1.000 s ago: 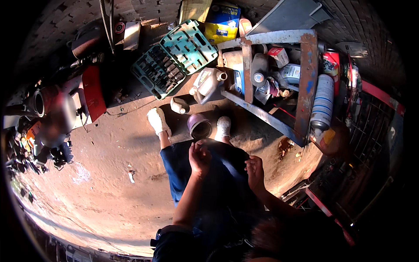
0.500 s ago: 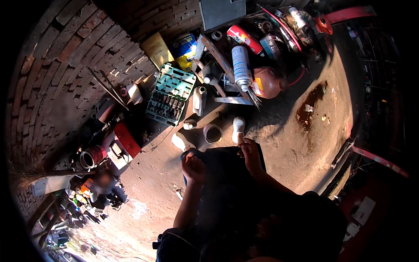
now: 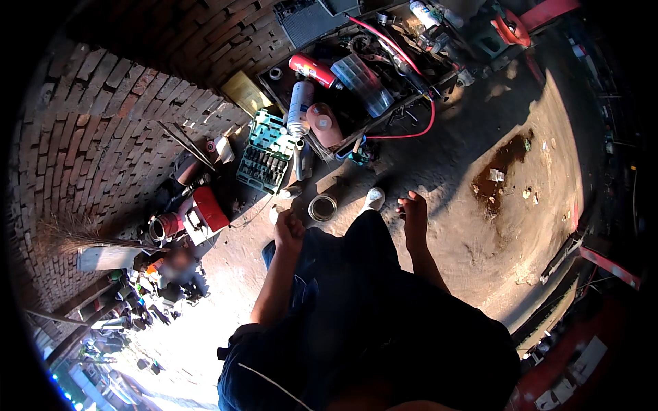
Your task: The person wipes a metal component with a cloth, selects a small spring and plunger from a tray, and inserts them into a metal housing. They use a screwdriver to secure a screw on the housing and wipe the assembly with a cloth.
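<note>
My left hand (image 3: 289,231) is held above my left knee, fingers curled in a loose fist with nothing visible in it. Out to the right of my right knee is my right hand (image 3: 414,211), its fingers half bent and apart, nothing seen in them. Between my feet a round open metal container (image 3: 322,207) rests on the dirt floor. My right foot wears a white shoe (image 3: 373,199). Beyond the container are a small pale bottle (image 3: 290,192) and a grey plastic bottle (image 3: 301,163). An open teal socket case (image 3: 263,170) lies left of them.
A cluttered bench ahead carries a red spray can (image 3: 312,69), a white spray can (image 3: 299,109), a clear organizer box (image 3: 363,85) and a red hose (image 3: 433,120). A red toolbox (image 3: 208,209) sits left, near the brick wall (image 3: 116,144). A dark stain (image 3: 499,171) marks the floor at right.
My view has shifted, showing the bench more from above. My right hand has left my thigh and swung out to the right. My left hand stays curled near the left knee.
</note>
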Available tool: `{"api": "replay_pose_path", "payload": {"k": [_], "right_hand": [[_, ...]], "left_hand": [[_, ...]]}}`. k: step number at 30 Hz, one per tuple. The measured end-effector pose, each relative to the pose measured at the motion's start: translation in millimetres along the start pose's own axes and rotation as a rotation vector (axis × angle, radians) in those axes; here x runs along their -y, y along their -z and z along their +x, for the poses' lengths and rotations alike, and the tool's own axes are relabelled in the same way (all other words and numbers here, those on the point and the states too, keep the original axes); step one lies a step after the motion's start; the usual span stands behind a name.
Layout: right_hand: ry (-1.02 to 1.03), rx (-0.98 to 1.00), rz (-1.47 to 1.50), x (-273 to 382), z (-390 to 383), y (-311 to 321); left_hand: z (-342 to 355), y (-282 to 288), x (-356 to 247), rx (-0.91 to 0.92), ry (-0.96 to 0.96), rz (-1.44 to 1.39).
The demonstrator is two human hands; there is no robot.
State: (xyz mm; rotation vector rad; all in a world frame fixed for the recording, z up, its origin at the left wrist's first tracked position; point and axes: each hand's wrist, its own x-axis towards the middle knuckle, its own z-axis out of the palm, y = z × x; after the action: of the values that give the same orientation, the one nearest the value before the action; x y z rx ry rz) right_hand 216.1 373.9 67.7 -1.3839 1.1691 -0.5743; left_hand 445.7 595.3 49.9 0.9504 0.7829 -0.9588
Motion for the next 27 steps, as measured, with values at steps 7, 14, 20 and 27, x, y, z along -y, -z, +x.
{"api": "replay_pose_path", "payload": {"k": [7, 14, 20, 27], "right_hand": [[-0.034, -0.100, 0.068, 52, 61, 132], [-0.084, -0.263, 0.175, 62, 59, 167], [-0.002, -0.098, 0.140, 62, 46, 127], [-0.020, 0.056, 0.193, 65, 44, 82]], "left_hand": [[-56, -99, 77, 0.122, 0.039, 0.074], [-63, -120, 70, 0.299, -0.038, 0.149], [-61, -99, 63, 0.303, -0.081, 0.158], [-32, -68, 60, 0.253, -0.008, 0.095]]}}
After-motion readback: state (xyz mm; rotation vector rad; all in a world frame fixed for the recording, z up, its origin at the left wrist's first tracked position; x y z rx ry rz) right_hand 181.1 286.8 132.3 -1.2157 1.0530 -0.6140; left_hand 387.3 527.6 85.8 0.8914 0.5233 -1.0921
